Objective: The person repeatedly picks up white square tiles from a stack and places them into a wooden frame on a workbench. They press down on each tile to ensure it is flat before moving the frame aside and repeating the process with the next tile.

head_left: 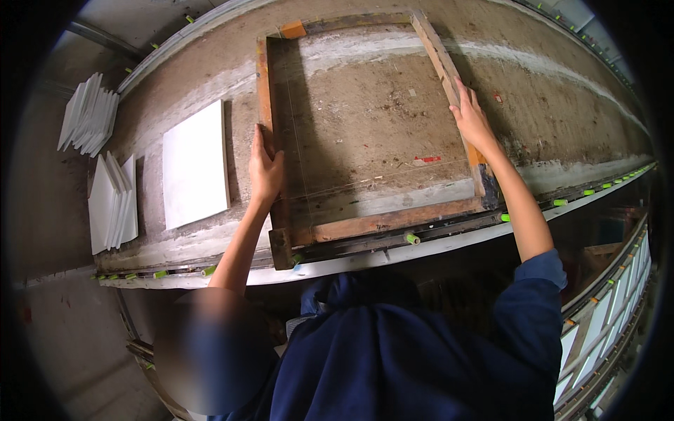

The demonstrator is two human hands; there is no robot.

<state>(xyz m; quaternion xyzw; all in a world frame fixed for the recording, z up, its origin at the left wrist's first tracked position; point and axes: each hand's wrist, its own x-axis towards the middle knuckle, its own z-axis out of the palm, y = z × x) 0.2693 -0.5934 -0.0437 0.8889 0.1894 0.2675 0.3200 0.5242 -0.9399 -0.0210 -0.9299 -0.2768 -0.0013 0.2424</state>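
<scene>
At upper centre, left hand [267, 170] and right hand [474, 125], half-curled, hold a wooden frame [393, 221], seemingly positioning it; shifting calls for even support.

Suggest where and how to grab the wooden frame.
Likely the side bars of the wooden frame, left hand from the outer left, right hand from the outer right: they're slim and border an open middle, leaving room to curl around.
</scene>
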